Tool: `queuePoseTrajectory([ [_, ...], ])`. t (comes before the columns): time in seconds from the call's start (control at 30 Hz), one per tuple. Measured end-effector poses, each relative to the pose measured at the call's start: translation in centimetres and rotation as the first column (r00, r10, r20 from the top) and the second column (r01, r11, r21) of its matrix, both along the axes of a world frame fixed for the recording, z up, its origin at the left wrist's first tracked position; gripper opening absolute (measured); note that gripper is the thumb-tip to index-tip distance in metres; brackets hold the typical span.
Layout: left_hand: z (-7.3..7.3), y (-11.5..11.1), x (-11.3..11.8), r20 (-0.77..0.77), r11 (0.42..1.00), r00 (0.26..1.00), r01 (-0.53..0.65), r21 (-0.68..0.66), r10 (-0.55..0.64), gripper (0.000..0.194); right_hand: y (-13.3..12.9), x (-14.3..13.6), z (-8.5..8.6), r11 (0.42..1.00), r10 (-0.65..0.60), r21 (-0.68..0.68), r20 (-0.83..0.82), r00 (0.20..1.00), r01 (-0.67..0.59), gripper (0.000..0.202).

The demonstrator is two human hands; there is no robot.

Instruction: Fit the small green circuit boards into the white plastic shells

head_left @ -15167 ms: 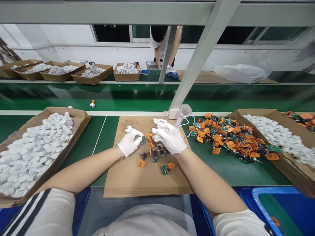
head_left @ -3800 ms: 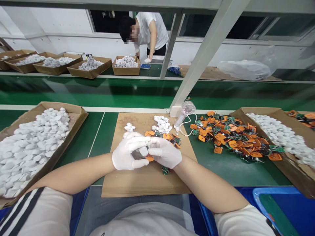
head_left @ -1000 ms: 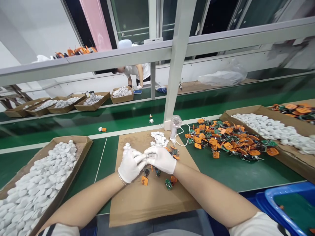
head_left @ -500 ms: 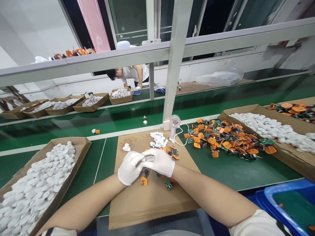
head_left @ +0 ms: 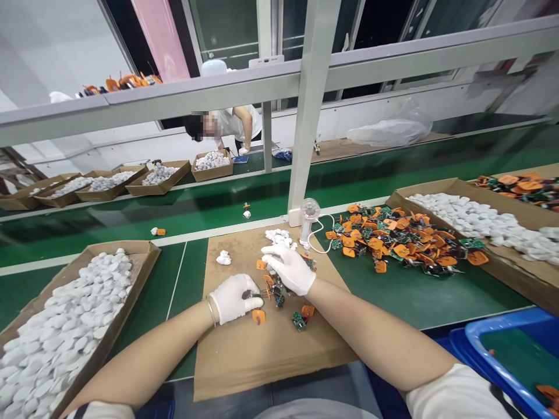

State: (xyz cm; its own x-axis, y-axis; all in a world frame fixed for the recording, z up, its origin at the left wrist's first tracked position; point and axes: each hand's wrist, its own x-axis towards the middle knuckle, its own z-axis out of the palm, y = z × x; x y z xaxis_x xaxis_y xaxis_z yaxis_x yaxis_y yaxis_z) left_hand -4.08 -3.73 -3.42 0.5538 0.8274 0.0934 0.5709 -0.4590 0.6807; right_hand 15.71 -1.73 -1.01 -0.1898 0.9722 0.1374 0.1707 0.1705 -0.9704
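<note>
My left hand [head_left: 238,298], in a white glove, is low over the cardboard sheet [head_left: 244,366]. Its thumb and fingers close around a small dark part, mostly hidden. Beside its fingertips lie circuit boards with orange plates [head_left: 276,290], partly covered by my right hand [head_left: 290,269]. That hand is gloved too, its fingers stretched out and nothing visible in them. Just beyond its fingers is a small heap of white pieces [head_left: 279,237]. One orange plate [head_left: 258,316] lies below my left hand, and a green circuit board [head_left: 299,321] sits to the right.
A cardboard tray of white pieces [head_left: 148,256] stands at left, another [head_left: 449,187] at right. Many orange-plated boards [head_left: 393,238] are heaped on the green table. A small clear fan [head_left: 309,221] with a white cable stands by the post [head_left: 312,116]. Across the line, a person [head_left: 244,122] bends over.
My hands, together before, are now apart. The right moved up toward the white heap with its fingers extended; the left shifted slightly down toward the boards. Small items on the green belt moved left.
</note>
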Motion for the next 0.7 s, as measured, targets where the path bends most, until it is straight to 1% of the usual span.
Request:
queuePoseTrajectory([
  [0.03,-0.2,0.3,-0.1,0.122,0.998,0.991,-0.051,-0.035,0.055,0.012,-0.1,0.1,0.2,1.0,0.006,-0.002,-0.005,1.0,-0.006,0.023],
  [0.07,-0.4,0.5,-0.2,0.245,0.991,0.962,-0.107,-0.074,0.122,0.014,-0.2,0.1,0.4,1.0,0.014,0.008,-0.004,1.0,-0.014,0.019],
  [0.13,-0.8,1.2,-0.4,0.421,0.966,0.871,-0.208,-0.151,0.253,0.018,-0.3,0.2,0.6,0.999,0.011,0.054,-0.006,1.0,-0.011,0.012],
  [0.17,-1.0,1.6,-0.6,0.461,0.954,0.835,-0.244,-0.177,0.299,0.02,-0.4,0.1,0.7,0.998,0.011,0.067,-0.022,1.0,-0.01,0.01],
  [0.2,-1.2,1.9,-0.8,0.476,0.944,0.816,-0.267,-0.192,0.328,0.022,-0.5,0.0,0.7,0.998,0.019,0.061,-0.053,0.998,-0.016,0.01],
  [0.27,-1.6,2.5,-1.0,0.496,0.93,0.787,-0.295,-0.218,0.366,0.026,-0.6,-0.2,0.7,0.998,0.063,-0.014,-0.14,0.988,-0.066,0.012],
  [0.33,-2.0,2.9,-1.2,0.522,0.917,0.754,-0.31,-0.252,0.398,0.032,-0.8,-0.4,0.6,0.985,0.118,-0.103,-0.212,0.97,-0.142,0.014],
  [0.43,-2.3,3.0,-1.3,0.549,0.911,0.729,-0.294,-0.289,0.409,0.037,-0.9,-0.4,0.5,0.969,0.158,-0.151,-0.227,0.961,-0.195,0.017],
  [0.5,-2.3,2.8,-1.1,0.564,0.919,0.73,-0.251,-0.304,0.386,0.039,-0.9,-0.3,0.6,0.964,0.201,-0.14,-0.181,0.963,-0.228,0.017],
  [0.53,-2.2,2.6,-1.0,0.575,0.925,0.731,-0.223,-0.308,0.368,0.039,-0.9,-0.2,0.7,0.961,0.233,-0.118,-0.139,0.962,-0.25,0.018],
  [0.6,-2.0,2.2,-0.8,0.606,0.938,0.726,-0.165,-0.306,0.326,0.042,-0.8,0.1,1.0,0.954,0.296,-0.032,-0.028,0.955,-0.297,0.02],
  [0.67,-1.7,1.8,-0.5,0.642,0.95,0.713,-0.115,-0.291,0.283,0.046,-0.6,0.3,1.2,0.934,0.347,0.059,0.086,0.934,-0.352,0.026],
  [0.7,-1.6,1.7,-0.4,0.658,0.955,0.705,-0.096,-0.281,0.264,0.047,-0.6,0.4,1.2,0.921,0.371,0.079,0.132,0.919,-0.383,0.031],
])
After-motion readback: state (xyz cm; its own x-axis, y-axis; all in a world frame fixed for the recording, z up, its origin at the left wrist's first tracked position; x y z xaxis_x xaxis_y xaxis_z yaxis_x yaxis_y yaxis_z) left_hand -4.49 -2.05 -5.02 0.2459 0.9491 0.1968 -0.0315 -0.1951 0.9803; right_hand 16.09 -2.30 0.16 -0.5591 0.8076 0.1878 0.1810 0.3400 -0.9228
